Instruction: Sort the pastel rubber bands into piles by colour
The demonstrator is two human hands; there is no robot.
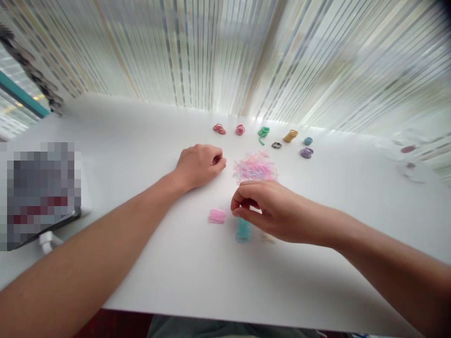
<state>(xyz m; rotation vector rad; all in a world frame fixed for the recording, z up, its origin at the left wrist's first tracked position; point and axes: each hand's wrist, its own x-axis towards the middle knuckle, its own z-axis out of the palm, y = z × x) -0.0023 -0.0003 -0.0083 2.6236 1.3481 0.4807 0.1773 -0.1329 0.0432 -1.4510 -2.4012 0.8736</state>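
My left hand (200, 164) rests on the white table (169, 277) with its fingers curled in and thumb meeting forefinger. Just right of it is a loose pile of thin pink, lilac and pale blue strips (256, 166). My right hand (269, 209) hovers nearer me, thumb and fingertips pinched together. Whatever either hand may hold is hidden. A small bundle of pink strips (217, 216) lies left of the right fingertips. Below them sits a teal bundle (243, 231), partly covered by the hand. A cream bundle (268, 238) shows under the palm.
Along the back lie coiled bands: red (219, 129), pink (240, 129), green (263, 133), yellow (291, 136), dark (276, 145), blue (308, 141) and purple (307, 152). Clear round pieces (410, 171) lie far right. A pixelated screen (44, 192) stands left. A striped curtain (225, 56) hangs behind.
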